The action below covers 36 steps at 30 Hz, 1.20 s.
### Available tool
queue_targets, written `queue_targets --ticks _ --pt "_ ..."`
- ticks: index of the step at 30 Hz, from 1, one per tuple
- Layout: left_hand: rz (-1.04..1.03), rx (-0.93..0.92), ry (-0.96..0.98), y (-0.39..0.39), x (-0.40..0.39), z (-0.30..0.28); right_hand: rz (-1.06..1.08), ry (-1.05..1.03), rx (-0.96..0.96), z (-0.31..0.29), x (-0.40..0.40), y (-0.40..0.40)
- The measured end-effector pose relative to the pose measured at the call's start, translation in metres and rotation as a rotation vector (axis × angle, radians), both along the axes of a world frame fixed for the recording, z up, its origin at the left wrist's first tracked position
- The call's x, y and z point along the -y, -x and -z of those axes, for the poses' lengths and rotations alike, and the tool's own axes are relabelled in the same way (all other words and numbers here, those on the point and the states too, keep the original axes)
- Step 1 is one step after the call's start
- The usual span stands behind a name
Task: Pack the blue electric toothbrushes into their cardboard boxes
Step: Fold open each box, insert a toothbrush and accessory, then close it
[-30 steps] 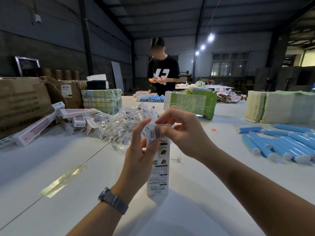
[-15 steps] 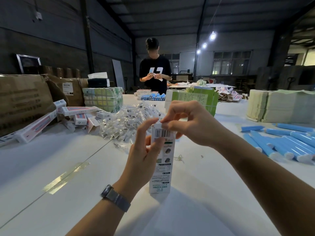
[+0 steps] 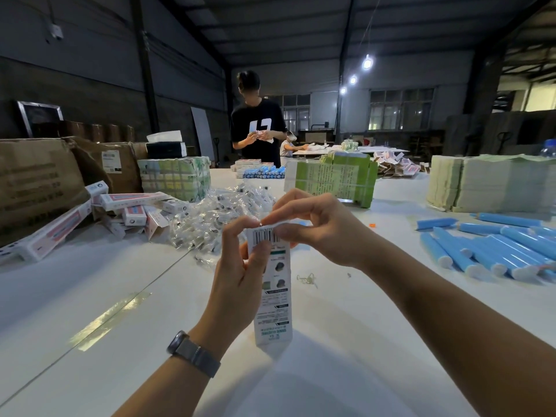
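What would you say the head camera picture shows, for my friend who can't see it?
Two hands, the left hand and the right hand, hold a tall white cardboard box upright on a white table, pinching its top flap. Blue toothbrushes lie at the right, and another person stands behind.

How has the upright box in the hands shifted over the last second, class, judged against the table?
Cannot tell: the box still stands upright on the table, held by the left hand and right hand; the camera moved.

Printed cardboard box (image 3: 273, 296); glossy blue plastic toothbrushes (image 3: 493, 251); smooth white table (image 3: 90, 284); crinkly clear bags (image 3: 216, 215).
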<state>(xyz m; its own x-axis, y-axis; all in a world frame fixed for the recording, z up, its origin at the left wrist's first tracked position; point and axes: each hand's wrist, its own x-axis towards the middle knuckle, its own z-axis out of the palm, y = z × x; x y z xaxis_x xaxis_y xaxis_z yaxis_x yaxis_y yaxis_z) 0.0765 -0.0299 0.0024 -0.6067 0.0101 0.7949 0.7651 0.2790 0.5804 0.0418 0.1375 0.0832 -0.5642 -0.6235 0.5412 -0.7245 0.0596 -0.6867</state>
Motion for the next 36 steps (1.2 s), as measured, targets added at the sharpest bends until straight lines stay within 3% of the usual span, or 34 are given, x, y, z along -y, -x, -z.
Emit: queue_targets --ticks 19,23,27,32,36 --pt "0.036 -0.036 -0.121 0.002 -0.012 0.003 0.025 0.043 0.08 0.012 0.004 -0.002" --pt "0.103 0.056 -0.16 0.004 -0.005 0.005 0.16 0.124 0.053 0.02 0.014 0.002" --pt "0.152 0.166 -0.076 0.009 -0.004 0.011 0.399 0.142 -0.015 0.028 0.018 0.01" --pt "0.245 0.139 -0.101 0.005 -0.004 0.009 0.323 0.046 0.141 0.034 0.017 0.005" --pt "0.287 0.113 -0.131 0.004 -0.005 0.006 0.402 -0.004 0.04 0.034 0.008 -0.009"
